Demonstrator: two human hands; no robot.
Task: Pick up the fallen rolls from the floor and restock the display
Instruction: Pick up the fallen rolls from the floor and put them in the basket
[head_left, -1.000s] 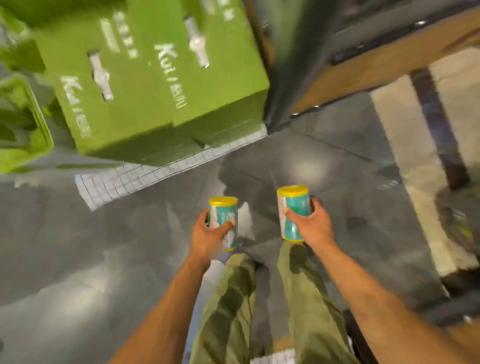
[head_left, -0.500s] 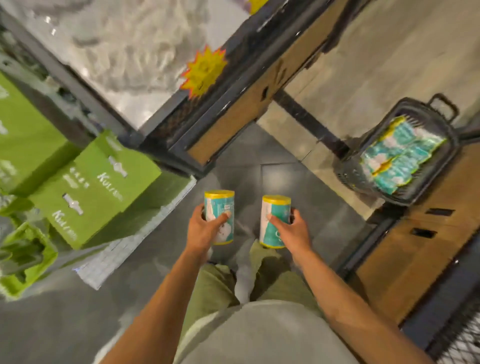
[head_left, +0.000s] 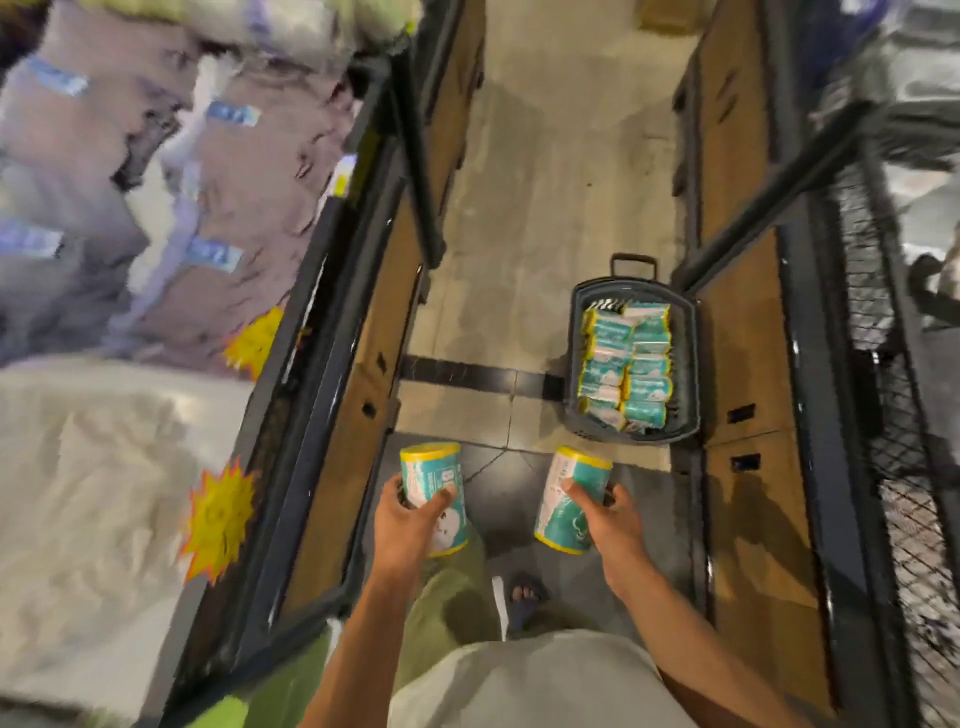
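Observation:
I hold two teal rolls with yellow ends, one in each hand, at waist height over the dark floor. My left hand (head_left: 410, 525) grips the left roll (head_left: 436, 493), which stands nearly upright. My right hand (head_left: 605, 514) grips the right roll (head_left: 563, 499), tilted a little to the right. A dark plastic basket (head_left: 688, 364) stands on the floor ahead to the right, packed with several more teal rolls (head_left: 626, 364).
A display bin (head_left: 332, 364) with wooden sides and a dark frame runs along my left, filled with white and purple packs and carrying yellow starburst tags (head_left: 218, 519). Another wooden-sided unit (head_left: 748, 374) with wire mesh stands on my right. A narrow aisle lies between them.
My view has swung up and to the right, away from the green boxes. The aisle and the basket of rolls now lie ahead. Both hands keep the same grip on their rolls.

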